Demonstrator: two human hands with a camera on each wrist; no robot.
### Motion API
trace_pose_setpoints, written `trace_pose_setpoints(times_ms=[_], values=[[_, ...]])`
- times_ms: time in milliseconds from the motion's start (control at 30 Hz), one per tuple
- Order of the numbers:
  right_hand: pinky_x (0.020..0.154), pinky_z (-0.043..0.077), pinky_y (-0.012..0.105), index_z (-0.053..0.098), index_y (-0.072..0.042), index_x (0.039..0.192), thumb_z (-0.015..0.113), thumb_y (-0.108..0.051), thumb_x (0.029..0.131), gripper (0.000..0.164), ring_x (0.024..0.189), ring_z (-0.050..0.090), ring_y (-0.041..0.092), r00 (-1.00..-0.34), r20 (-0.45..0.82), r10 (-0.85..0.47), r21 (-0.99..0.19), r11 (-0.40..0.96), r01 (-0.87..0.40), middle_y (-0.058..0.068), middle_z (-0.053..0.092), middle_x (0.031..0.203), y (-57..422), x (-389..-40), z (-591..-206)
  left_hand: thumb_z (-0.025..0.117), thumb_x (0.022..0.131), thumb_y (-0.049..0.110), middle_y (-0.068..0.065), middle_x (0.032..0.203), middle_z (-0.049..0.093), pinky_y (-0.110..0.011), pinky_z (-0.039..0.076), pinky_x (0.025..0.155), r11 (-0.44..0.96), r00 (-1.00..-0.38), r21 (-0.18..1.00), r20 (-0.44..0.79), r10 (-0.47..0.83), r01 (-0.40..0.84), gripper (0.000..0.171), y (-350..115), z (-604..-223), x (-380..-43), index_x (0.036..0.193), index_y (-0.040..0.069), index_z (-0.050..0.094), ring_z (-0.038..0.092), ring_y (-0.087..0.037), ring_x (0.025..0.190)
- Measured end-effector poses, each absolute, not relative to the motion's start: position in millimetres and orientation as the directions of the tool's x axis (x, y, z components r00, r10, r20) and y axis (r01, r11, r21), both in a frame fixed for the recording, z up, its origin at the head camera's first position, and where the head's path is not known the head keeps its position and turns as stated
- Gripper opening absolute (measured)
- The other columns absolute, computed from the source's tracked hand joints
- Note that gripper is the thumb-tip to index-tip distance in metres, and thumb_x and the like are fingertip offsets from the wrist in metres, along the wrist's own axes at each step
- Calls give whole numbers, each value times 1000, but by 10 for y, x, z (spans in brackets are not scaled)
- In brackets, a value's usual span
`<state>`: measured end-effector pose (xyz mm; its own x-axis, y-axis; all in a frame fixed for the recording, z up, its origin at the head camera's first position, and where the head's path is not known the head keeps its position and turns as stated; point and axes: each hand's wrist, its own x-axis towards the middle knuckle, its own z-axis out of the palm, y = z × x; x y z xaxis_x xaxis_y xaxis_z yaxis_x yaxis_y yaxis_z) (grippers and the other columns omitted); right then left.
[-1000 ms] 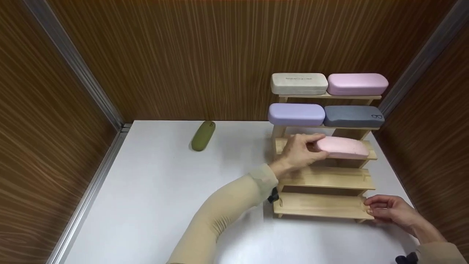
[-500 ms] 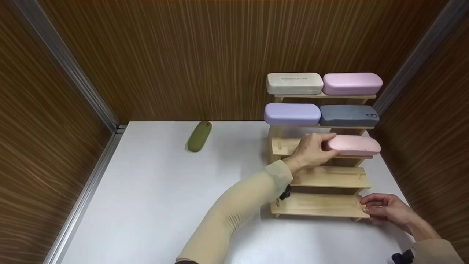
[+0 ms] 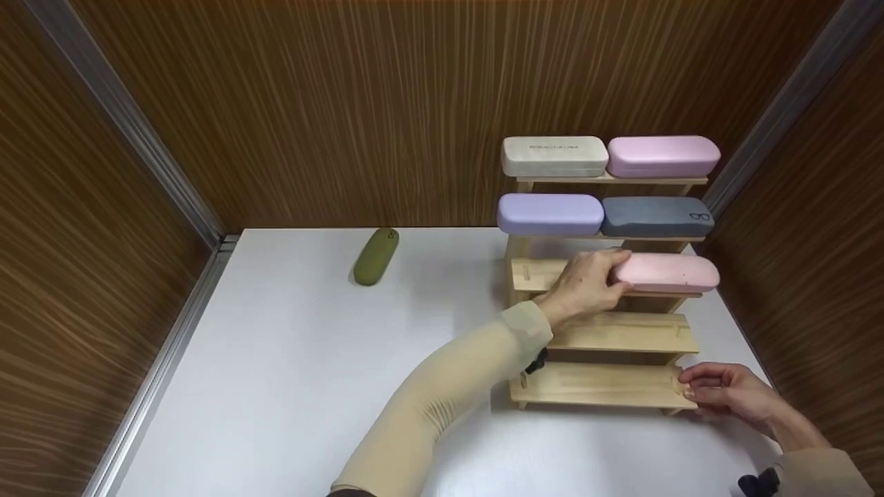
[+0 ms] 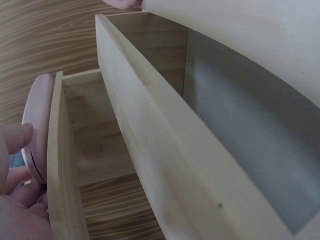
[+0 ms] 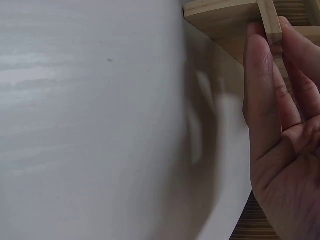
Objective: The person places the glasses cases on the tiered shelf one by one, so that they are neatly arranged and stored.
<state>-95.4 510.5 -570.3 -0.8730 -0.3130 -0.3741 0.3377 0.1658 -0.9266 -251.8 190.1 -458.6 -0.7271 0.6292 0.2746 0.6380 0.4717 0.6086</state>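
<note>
A pale pink glasses case (image 3: pixel 666 272) lies lengthwise on the right part of the middle step of a wooden tiered rack (image 3: pixel 621 335). My left hand (image 3: pixel 585 284) grips its left end between thumb and fingers. In the left wrist view, the case (image 4: pixel 38 125) sits against the step's edge, with the fingers (image 4: pixel 17 137) around its end. At the lowest step's right end, my right hand (image 3: pixel 735 395) pinches the rack's wood. The right wrist view shows thumb and fingers on either side of a wooden piece (image 5: pixel 270 22).
Above stand a cream case (image 3: pixel 554 157) and a pink case (image 3: pixel 664 157), then a lavender case (image 3: pixel 550 214) and a grey-blue case (image 3: pixel 657 216). An olive case (image 3: pixel 376 257) lies on the white table (image 3: pixel 290 359). Wood-grain walls (image 3: pixel 387 110) enclose the back and sides.
My left hand has moved the pale pink case to the right along the middle step. The right hand keeps its place at the lowest step. The head view has shifted slightly.
</note>
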Motion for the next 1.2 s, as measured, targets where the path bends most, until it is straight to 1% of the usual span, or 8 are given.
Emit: trace_pose_setpoints(times_ms=[200,367,500,600,767,867,1000,1200], values=[[78,68,24,85,-30,115,66,4,107,39,94,80,5,-875,-369,-314,-928,173,329,-15,84,106,5103,-952,-5706,80,104,25,-7,166,64,-18,44,127,474,-717,585,295,631,658,59,1866,-4596,-2509,159,10,64,65,-19,151],[78,68,23,85,-30,115,66,3,108,39,94,80,4,-875,-366,-316,-929,174,326,-15,84,105,5093,-960,-5707,83,102,28,-6,165,65,-22,46,127,494,-715,549,319,623,675,60,1790,-4603,-2509,157,11,66,67,-22,149],[79,68,23,84,-30,116,65,3,109,39,95,79,3,-873,-363,-327,-931,173,322,-16,84,107,5099,-963,-5706,86,100,30,-6,162,68,-22,48,126,506,-712,522,342,613,687,59,1686,-4600,-2505,153,13,70,68,-21,147],[80,68,23,84,-29,117,63,3,109,39,96,79,2,-869,-361,-338,-932,166,322,-16,84,109,5112,-962,-5709,86,100,30,-6,161,69,-23,47,127,494,-704,525,346,620,693,58,1587,-4597,-2500,153,13,70,68,-21,148],[80,68,23,84,-28,117,62,5,109,40,97,80,3,-868,-352,-351,-936,150,319,-15,85,110,5125,-960,-5716,84,102,29,-5,162,68,-28,42,133,457,-681,547,321,659,701,58,1383,-4587,-2473,155,14,67,65,-20,151],[80,68,23,84,-28,118,61,4,110,40,97,80,3,-866,-351,-357,-936,154,316,-16,85,111,5129,-958,-5714,84,102,29,-2,161,69,-26,43,131,432,-664,558,320,676,709,58,1253,-4582,-2446,156,15,67,66,-18,149],[79,68,24,84,-28,117,61,4,110,40,95,80,3,-863,-359,-356,-933,158,323,-17,84,111,5131,-962,-5711,84,101,27,-3,156,73,-23,49,124,393,-644,570,343,684,721,55,1078,-4573,-2405,153,12,69,70,-21,143],[80,68,25,84,-28,117,61,5,110,41,97,80,3,-860,-366,-356,-931,152,333,-17,84,112,5129,-980,-5713,85,100,24,-8,153,75,-29,49,125,357,-630,582,372,682,730,52,823,-4567,-2400,148,7,72,71,-24,141]])
